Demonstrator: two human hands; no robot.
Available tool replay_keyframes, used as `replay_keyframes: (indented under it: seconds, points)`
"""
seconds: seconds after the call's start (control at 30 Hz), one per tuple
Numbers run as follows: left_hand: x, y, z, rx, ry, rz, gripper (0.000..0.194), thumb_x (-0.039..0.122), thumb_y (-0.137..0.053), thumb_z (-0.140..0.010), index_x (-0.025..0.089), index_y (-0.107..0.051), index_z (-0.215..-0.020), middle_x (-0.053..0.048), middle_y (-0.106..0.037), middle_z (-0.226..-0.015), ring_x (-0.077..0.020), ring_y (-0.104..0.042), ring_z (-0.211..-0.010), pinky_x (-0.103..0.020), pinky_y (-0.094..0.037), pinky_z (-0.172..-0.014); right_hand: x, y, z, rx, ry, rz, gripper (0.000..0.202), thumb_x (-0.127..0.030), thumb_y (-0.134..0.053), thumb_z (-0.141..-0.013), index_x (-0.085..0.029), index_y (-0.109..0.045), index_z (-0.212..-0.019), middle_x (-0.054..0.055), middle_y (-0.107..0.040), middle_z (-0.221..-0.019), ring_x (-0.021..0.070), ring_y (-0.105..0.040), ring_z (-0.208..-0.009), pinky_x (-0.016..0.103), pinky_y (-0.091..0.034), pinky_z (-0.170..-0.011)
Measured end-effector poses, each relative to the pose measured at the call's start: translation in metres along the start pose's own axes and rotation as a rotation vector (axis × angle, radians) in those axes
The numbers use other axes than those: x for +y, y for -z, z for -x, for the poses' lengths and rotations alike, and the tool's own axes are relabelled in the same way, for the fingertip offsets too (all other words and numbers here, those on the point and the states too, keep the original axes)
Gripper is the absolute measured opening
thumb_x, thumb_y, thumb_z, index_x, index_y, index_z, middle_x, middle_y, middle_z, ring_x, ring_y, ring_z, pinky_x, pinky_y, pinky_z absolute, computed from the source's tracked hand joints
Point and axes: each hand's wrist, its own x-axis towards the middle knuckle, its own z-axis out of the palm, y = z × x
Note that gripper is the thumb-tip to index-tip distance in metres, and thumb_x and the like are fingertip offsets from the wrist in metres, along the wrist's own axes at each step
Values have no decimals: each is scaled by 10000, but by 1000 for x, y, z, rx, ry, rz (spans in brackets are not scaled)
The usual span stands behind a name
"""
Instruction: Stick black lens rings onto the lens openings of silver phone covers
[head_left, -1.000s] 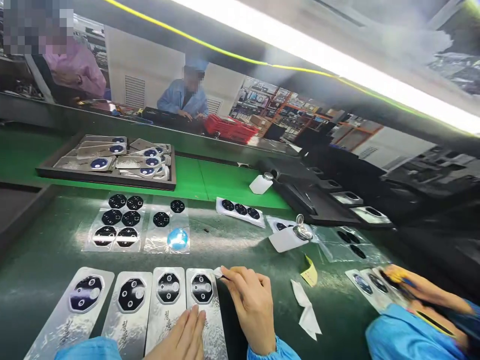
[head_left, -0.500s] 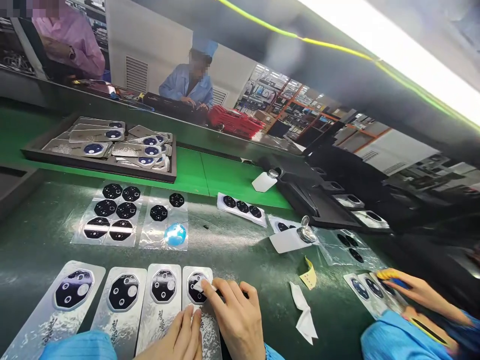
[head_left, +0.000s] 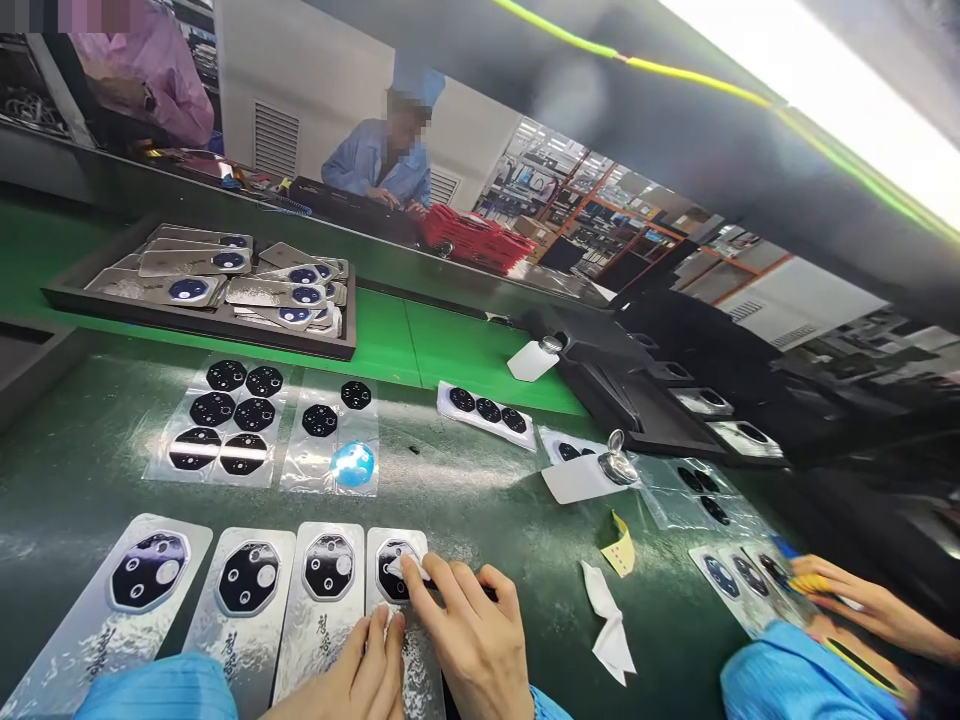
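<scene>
Several silver phone back covers lie in a row, each with a black octagonal camera panel; the leftmost cover (head_left: 67, 640) is tilted outward. On the rightmost cover (head_left: 426, 665), my right hand (head_left: 480, 625) pinches a small white wipe (head_left: 399, 566) against the camera panel (head_left: 391, 588). My left hand (head_left: 356, 665) lies flat with fingers stretched together across the lower part of that cover and the edge of the cover (head_left: 324, 640) beside it. A crumpled white wipe (head_left: 607, 625) and a yellow slip (head_left: 619, 545) lie to the right of my hands.
Black discs on clear film (head_left: 212, 410) and a blue disc (head_left: 352, 464) lie farther back. A tray (head_left: 330, 345) holds stacked covers. A white pump bottle (head_left: 581, 480) stands mid-right, another (head_left: 531, 362) behind it. At right, a co-worker's hand (head_left: 862, 595) holds something yellow.
My right hand has barely shifted, still pressing the wipe on the camera panel. My left hand stays in place. The co-worker's hand has moved slightly to the right and down.
</scene>
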Motion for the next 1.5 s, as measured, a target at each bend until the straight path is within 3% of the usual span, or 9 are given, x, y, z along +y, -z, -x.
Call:
replay_keyframes:
  seconds: [1.5]
  points:
    - [-7, 9, -3, -58, -68, -17, 342, 446, -543, -903, 161, -700, -1010, -130, -710, -1122, -297, -671, -1034, -499, -406, -926, 5, -2, -1, -49, -38, -59, 312, -120, -368, -1028, -181, -669, -1079, 44, -696, -903, 143, -540, -744, 377, -304, -798]
